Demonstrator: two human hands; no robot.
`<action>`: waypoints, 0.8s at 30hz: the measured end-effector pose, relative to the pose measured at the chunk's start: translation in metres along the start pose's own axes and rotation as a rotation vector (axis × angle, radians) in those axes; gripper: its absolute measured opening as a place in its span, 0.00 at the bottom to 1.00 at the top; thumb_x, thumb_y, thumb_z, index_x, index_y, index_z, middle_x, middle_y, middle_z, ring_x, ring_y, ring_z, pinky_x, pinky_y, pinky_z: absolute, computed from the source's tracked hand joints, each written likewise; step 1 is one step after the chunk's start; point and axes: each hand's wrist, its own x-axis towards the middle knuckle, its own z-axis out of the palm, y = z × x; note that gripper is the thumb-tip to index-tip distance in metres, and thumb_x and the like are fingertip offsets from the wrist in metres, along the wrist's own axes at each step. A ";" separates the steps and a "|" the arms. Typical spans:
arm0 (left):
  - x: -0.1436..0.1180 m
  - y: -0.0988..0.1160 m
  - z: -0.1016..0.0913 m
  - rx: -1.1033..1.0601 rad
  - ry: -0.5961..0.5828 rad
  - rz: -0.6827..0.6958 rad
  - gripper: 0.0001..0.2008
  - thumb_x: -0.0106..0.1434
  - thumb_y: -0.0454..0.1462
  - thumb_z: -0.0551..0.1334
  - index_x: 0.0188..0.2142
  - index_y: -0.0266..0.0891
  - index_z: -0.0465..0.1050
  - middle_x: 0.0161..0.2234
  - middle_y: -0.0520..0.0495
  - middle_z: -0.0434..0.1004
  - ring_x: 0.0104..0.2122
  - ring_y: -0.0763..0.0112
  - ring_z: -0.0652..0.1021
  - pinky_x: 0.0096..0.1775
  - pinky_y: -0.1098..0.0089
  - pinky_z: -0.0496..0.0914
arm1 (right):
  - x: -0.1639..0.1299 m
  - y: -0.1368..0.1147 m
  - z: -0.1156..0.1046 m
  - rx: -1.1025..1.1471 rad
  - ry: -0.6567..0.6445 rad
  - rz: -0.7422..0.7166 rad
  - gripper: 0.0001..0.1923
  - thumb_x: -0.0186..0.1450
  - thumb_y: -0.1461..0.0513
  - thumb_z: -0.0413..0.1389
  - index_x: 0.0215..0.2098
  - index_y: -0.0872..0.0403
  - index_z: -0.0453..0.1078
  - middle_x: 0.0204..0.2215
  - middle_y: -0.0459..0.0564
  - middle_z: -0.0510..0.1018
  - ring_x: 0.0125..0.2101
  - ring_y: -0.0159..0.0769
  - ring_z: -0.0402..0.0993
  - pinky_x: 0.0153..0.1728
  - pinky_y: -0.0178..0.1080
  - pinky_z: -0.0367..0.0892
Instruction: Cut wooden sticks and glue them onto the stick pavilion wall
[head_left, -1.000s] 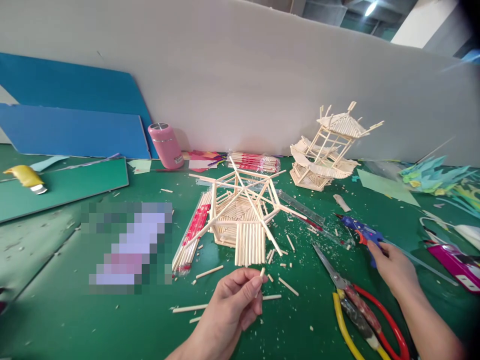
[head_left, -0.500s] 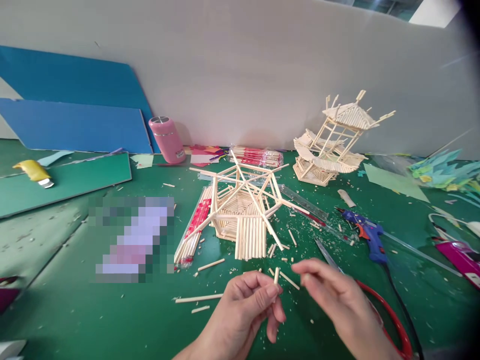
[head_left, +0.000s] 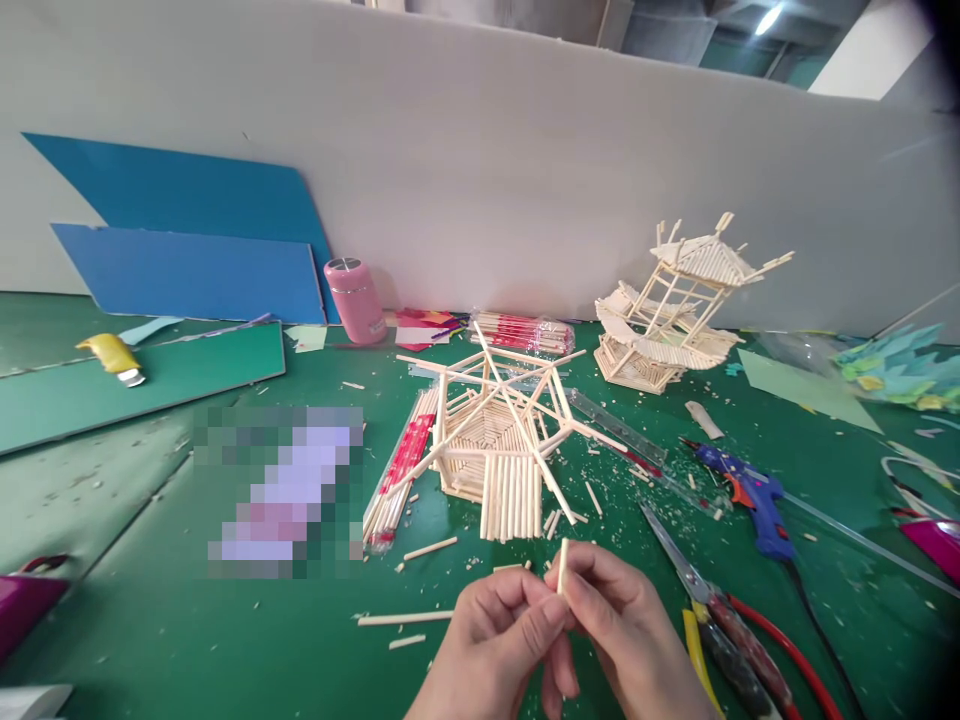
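1. The left hand (head_left: 501, 640) and the right hand (head_left: 626, 630) meet at the near edge of the scene, fingertips closed together on a short wooden stick (head_left: 562, 567) that stands nearly upright between them, above the green mat (head_left: 187, 640).
2. Just beyond the hands sits an unfinished stick frame (head_left: 495, 440), hexagonal, with long sticks crossing over it and a flat row of sticks at its near side.
3. To its left lies a bundle of sticks (head_left: 397, 480) in red-printed wrap; the print is too small to read. A second wrapped pack (head_left: 525, 332) lies farther back, near the wall.
4. A finished stick pavilion (head_left: 675, 310) stands far right.
5. Right of the hands lie scissors (head_left: 675, 560), pliers with red and yellow handles (head_left: 742, 660), cut off by the frame's near edge, and a blue glue gun (head_left: 750, 490).
6. A pink tumbler (head_left: 354, 300) stands at the wall beside blue boards (head_left: 187, 270); no label shows on it.
7. A patch left of the frame is pixelated (head_left: 281, 490), so what lies there cannot be made out.
8. A yellow object (head_left: 112, 355) far left is too small to identify.
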 end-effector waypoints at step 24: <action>0.006 0.006 0.007 0.082 0.024 0.082 0.17 0.51 0.48 0.65 0.21 0.36 0.71 0.12 0.53 0.69 0.11 0.81 0.64 0.16 0.76 0.55 | 0.014 0.004 0.006 0.277 -0.056 0.127 0.12 0.59 0.55 0.58 0.26 0.55 0.66 0.12 0.37 0.65 0.10 0.23 0.60 0.10 0.28 0.62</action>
